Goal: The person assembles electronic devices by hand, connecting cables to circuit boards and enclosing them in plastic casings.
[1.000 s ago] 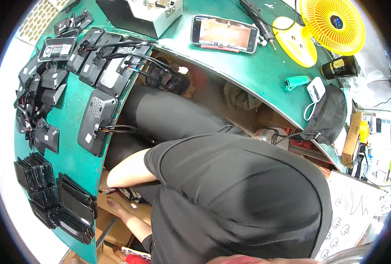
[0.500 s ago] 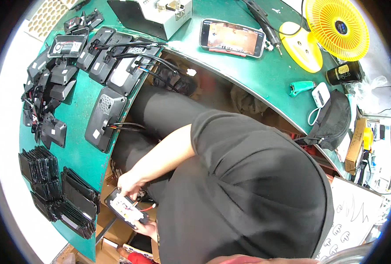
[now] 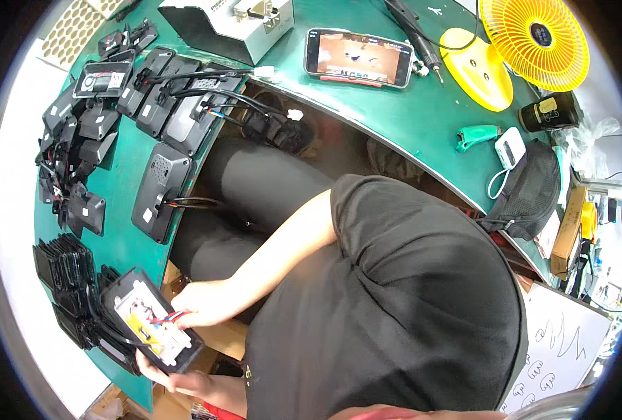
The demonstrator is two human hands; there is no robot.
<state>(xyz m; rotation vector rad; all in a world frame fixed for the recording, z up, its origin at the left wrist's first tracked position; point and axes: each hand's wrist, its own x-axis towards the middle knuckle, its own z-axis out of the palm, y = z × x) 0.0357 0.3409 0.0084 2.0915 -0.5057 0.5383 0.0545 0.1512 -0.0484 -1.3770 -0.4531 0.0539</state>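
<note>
A black rectangular device housing [image 3: 119, 285] is tilted over the left edge of the bench, its inner side facing up. A pale circuit board [image 3: 135, 299] with a yellow part shows inside it. Gripping the housing's lower end is my left hand [image 3: 174, 378], fingers wrapped round its edge. My right hand [image 3: 202, 302] reaches across from above, its fingers closed on red and blue wires [image 3: 171, 318] over the board. Just behind the housing stand stacks of thin black panels [image 3: 66, 269].
Several black housings with cables [image 3: 160, 189] lie along the bench [image 3: 125, 231]. Across the gap are a propped phone [image 3: 358, 59], a pen-shaped electric screwdriver [image 3: 417, 35], a yellow fan [image 3: 535, 42], a black bag [image 3: 531, 189] and a grey-white machine [image 3: 234, 28].
The housing has risen from below the bench edge, moving up and left over the panel stacks. My right hand has shifted from its end to the wires.
</note>
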